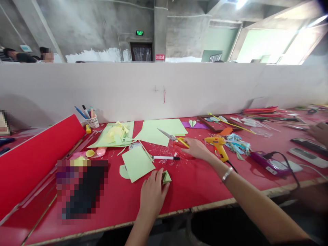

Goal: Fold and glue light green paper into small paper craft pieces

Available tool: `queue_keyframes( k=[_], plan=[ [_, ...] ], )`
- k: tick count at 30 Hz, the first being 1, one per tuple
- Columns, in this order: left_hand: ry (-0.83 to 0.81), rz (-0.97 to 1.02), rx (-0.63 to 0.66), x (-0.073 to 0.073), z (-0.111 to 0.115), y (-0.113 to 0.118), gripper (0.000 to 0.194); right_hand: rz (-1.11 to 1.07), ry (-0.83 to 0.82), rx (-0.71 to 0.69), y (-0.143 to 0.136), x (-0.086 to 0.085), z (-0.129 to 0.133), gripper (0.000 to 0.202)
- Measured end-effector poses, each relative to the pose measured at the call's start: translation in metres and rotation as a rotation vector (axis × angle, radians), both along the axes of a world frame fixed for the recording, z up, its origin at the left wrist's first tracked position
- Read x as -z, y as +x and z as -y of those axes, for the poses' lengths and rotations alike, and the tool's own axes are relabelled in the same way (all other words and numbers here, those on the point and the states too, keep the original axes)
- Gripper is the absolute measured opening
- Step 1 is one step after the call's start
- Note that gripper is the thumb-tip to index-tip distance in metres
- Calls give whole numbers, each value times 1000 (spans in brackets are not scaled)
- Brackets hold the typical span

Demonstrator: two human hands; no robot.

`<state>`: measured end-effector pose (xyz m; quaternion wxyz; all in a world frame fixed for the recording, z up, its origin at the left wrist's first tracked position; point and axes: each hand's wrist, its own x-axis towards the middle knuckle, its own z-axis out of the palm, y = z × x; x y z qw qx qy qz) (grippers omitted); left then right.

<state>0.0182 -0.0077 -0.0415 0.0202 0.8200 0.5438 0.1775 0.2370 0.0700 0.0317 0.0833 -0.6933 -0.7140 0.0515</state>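
My left hand (153, 191) rests near the front edge of the red table, its fingers closed around a small folded piece of light green paper (167, 177). Farther forward, my right hand (196, 148) grips the yellow handles of a pair of scissors (169, 135), whose blades point away to the left. A square light green sheet (138, 164) lies just left of my hands. Between it and the scissors is a white marker with black ends (166, 158). Larger light green sheets (176, 127) spread out behind the scissors.
A yellow glue gun (217, 146) lies right of my right hand, beside blue paper fringes (237, 146) and a purple power strip (269, 163). A pen cup (92, 121) stands back left, near a red board (43, 157). A white partition (123, 89) closes the back. Another person's hand (319, 133) shows far right.
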Motion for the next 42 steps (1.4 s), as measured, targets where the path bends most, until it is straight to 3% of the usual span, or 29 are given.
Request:
queue_keyframes(
  k=[3, 8, 12, 15, 17, 20, 25, 28, 32, 39, 42],
  plan=[
    [-57, 54, 15, -5, -4, -5, 39, -2, -51, -16, -19, 1, -40, 29],
    [-46, 66, 72, -7, -6, -12, 35, -10, -159, -34, -47, 15, -92, 30],
    [0, 4, 68, -11, -12, -26, 36, -27, -167, -44, -48, 30, -109, 30],
    [122, -71, -38, -10, -19, -43, 36, -54, -115, -76, -42, 36, -110, 30],
    [200, -87, -148, -6, -23, -53, 41, -76, -47, -112, -40, 37, -105, 30],
    [186, -86, -282, 1, -27, -60, 46, -123, 42, -214, -42, 33, -90, 28],
    [140, -32, -308, 3, -33, -63, 35, -213, 77, -459, -48, 25, -50, 18],
    [148, 194, -334, -1, -39, -68, 35, -253, 81, -549, -44, 29, -25, 18],
    [263, 486, -463, -7, -42, -72, 43, -289, 114, -541, -31, 39, -1, 20],
    [390, 557, -433, -14, -37, -68, 42, -384, 204, -477, -12, 36, 39, 22],
    [427, 632, -482, -12, -40, -69, 41, -479, 162, -558, -21, 29, 46, 20]
  ],
)
